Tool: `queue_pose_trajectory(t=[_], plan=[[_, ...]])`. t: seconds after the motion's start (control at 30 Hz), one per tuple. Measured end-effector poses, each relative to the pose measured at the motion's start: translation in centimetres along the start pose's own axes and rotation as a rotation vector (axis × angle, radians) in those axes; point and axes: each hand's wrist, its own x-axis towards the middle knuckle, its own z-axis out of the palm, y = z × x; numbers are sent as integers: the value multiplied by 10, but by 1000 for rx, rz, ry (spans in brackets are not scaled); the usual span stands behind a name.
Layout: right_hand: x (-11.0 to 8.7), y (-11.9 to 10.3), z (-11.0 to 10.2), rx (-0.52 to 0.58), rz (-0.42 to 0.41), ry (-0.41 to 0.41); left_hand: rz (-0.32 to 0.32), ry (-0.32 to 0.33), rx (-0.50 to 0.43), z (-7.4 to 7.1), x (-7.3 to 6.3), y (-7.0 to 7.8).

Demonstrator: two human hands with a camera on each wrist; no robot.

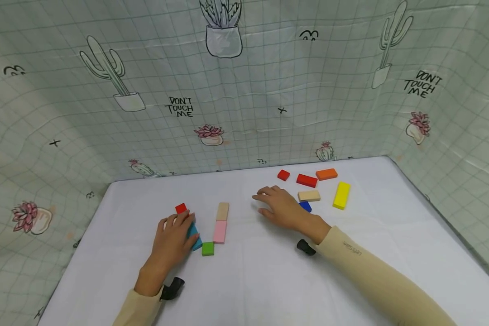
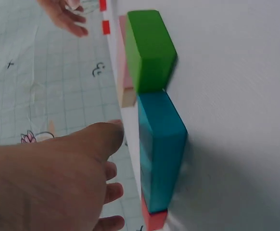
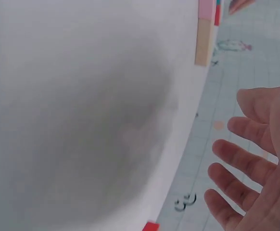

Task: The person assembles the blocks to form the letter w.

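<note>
In the head view my left hand (image 1: pixel 172 240) is over a light-blue block (image 1: pixel 194 236), partly covering it. The left wrist view shows the thumb and fingertips beside the light-blue block (image 2: pixel 161 149), not curled round it. A red block (image 1: pixel 181 208) stands at its far end and a green block (image 1: pixel 208 248) at its near end. From the green one, a pink block (image 1: pixel 220 232) and a beige block (image 1: pixel 222 211) run away in line. My right hand (image 1: pixel 283 208) holds nothing, fingers spread above the table, left of a partly hidden blue block (image 1: pixel 305 206).
Past the right hand lie a small red block (image 1: pixel 283 175), a longer red block (image 1: pixel 307 180), an orange block (image 1: pixel 326 174), a beige block (image 1: pixel 309 195) and a yellow block (image 1: pixel 342 195). A grid-patterned cloth (image 1: pixel 244 90) hangs behind the white table (image 1: pixel 261 290).
</note>
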Motion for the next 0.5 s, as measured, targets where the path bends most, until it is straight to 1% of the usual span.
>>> queue_pose_trajectory(t=[0.07,0.2,0.37,0.5], plan=[[-7,4,-4,1,7,17,22,9,-16,-1,4,6],[-20,14,-12,0,20,45,59,-16,-53,1,11,17],[-37,29,-16,-9,45,76,105,-34,-100,9,20,26],[-52,40,-17,-24,63,95,122,-43,-119,11,25,31]])
